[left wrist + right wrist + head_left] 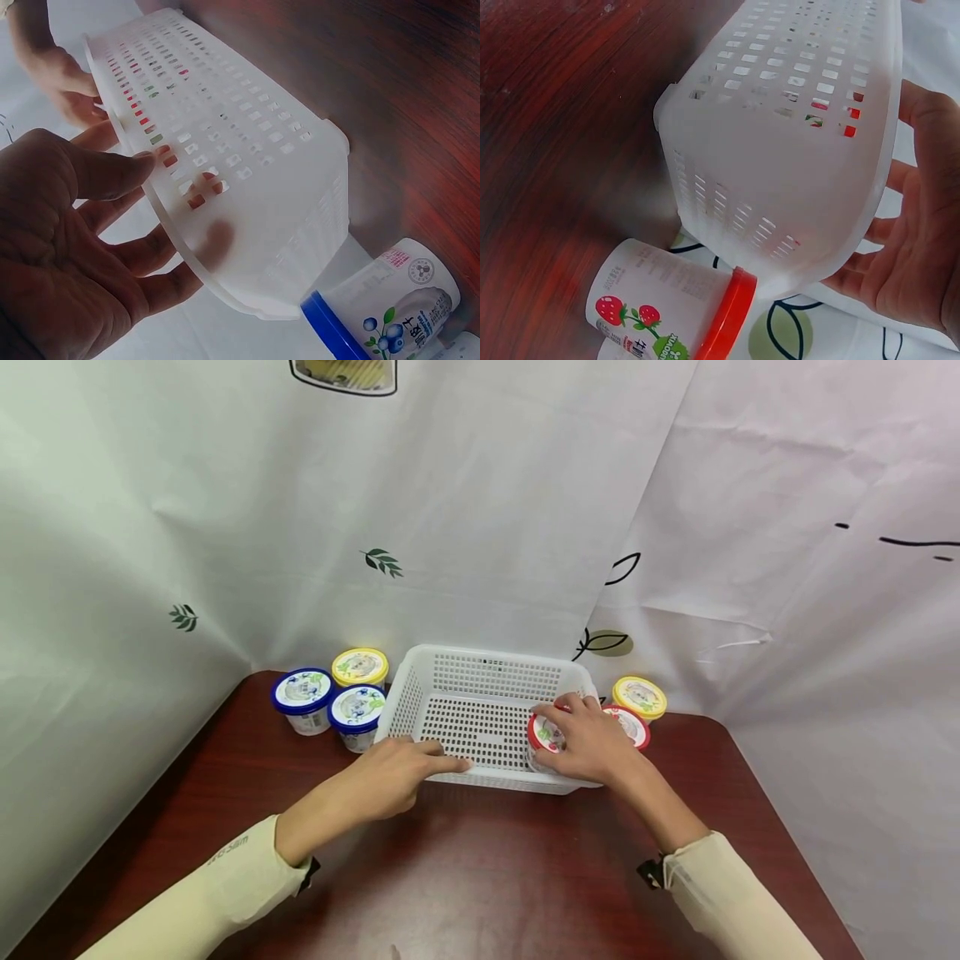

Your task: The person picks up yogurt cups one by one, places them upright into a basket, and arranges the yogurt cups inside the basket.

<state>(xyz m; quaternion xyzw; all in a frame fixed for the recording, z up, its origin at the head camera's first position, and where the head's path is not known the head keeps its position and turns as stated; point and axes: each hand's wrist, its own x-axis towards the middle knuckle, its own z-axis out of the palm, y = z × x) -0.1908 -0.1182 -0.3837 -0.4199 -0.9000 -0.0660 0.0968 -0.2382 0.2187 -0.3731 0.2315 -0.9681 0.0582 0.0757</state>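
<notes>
A white perforated plastic basket (480, 731) stands on the table. My left hand (393, 775) grips its near wall toward the left, the thumb outside and the other fingers over the rim inside, as the left wrist view shows. Inside the basket's right end sits a tub with a red lid (545, 735). My right hand (594, 745) reaches over the near right corner and holds this tub from above, fingers and thumb spread around its lid. From the right wrist, the basket wall (772, 157) hides most of that tub; bits of red show through the holes.
Left of the basket stand two blue-lidded tubs (303, 692) and a yellow-lidded one (360, 667). On its right are a red-lidded tub with strawberries (660, 300) and a yellow-lidded tub (640, 697). White cloth (480, 527) hangs behind the dark red table (487, 877).
</notes>
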